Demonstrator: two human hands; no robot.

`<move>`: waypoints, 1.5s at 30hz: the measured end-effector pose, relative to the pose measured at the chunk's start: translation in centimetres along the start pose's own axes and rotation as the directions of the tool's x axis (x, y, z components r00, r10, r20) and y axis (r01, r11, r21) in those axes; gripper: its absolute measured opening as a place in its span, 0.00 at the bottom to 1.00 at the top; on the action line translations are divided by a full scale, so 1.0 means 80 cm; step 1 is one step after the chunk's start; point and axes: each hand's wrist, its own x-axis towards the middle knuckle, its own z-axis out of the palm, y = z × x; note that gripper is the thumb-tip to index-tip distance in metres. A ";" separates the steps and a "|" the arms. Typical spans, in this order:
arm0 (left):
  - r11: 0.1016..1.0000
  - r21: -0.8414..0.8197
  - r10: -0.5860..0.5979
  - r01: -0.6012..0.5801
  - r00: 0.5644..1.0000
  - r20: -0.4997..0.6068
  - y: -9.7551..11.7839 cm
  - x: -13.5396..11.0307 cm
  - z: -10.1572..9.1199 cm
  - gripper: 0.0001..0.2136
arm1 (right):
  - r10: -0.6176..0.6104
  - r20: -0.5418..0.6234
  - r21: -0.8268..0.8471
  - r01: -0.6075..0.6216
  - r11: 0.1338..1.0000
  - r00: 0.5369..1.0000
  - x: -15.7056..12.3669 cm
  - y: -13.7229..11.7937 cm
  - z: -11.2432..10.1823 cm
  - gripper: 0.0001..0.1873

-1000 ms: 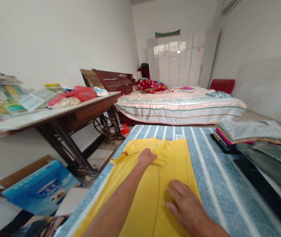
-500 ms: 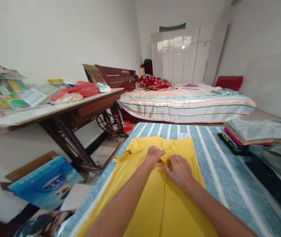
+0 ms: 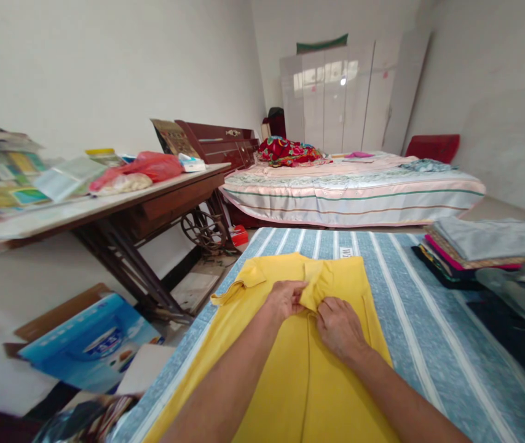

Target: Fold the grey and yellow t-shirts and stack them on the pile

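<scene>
A yellow shirt [image 3: 303, 381] is laid flat, collar at the far end, on a surface covered with a blue and white striped cloth [image 3: 405, 320]. It is seen from above and behind, over two bare forearms that reach in from the near edge. Both hands meet at the collar, in the middle of the picture.

The left hand [image 3: 285, 298] is closed narrowly, its fingers curled around a flap of the collar, which is lifted slightly off the shirt. The right hand [image 3: 339, 326] is set just beside it, nearly touching, with its fingers bent down onto the cloth at the base of the collar. Whether cloth is pinched under them cannot be told. A short sleeve [image 3: 237, 289] is spread out to the left.

On the right of the striped cloth, a stack of folded clothes [image 3: 474, 246] is piled, well apart from the shirt. To the left, a dark wooden counter [image 3: 152, 200] is loaded with papers and a red plastic bag [image 3: 152, 165]. A blue box [image 3: 91, 344] is seen on the floor below it. Further off, a bed [image 3: 350, 194] with a striped cover is placed in front of a white wardrobe [image 3: 336, 104].
</scene>
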 end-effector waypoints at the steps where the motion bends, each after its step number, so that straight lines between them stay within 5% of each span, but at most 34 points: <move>1: 1.000 -0.007 -0.023 0.023 1.000 0.011 0.001 0.002 0.000 0.05 | -0.001 -0.010 0.009 0.001 1.000 1.000 0.000 0.001 0.001 0.06; 6: 1.000 0.004 0.018 -0.018 1.000 0.012 -0.002 0.001 0.007 0.04 | 0.004 -0.063 0.047 -0.001 0.999 0.998 -0.002 0.004 0.007 0.06; 12: 0.969 0.062 0.247 -0.240 0.951 -0.184 -0.015 -0.013 0.013 0.18 | -0.041 -0.160 0.084 0.055 0.995 0.986 -0.001 0.002 0.009 0.07; 20: 0.968 0.160 0.220 -0.194 0.962 -0.164 -0.025 -0.016 0.001 0.14 | -0.129 -0.190 0.057 0.142 0.988 0.973 0.000 -0.002 0.014 0.07; 24: 0.953 0.269 0.170 -0.136 0.980 -0.107 -0.011 0.001 -0.008 0.04 | -0.107 -0.151 0.050 0.116 0.992 0.983 -0.001 0.000 0.014 0.10; 30: 0.863 0.490 0.233 -0.119 0.956 -0.178 0.026 0.065 0.001 0.04 | -0.083 -0.118 0.048 0.089 0.995 0.990 -0.001 -0.001 0.015 0.12; 35: 0.778 0.609 0.281 -0.155 0.953 -0.116 0.042 0.105 0.017 0.07 | -0.071 -0.135 0.036 0.077 0.996 0.988 -0.002 -0.002 0.017 0.11; 40: 0.791 0.575 0.307 -0.211 0.949 -0.073 0.050 0.109 0.023 0.09 | -0.067 -0.146 0.031 0.072 0.997 0.987 -0.002 -0.002 0.018 0.10; 45: 0.839 0.498 0.307 -0.219 0.946 -0.101 0.059 0.096 0.002 0.10 | -0.053 -0.173 0.050 0.063 0.997 0.983 -0.003 -0.001 0.019 0.11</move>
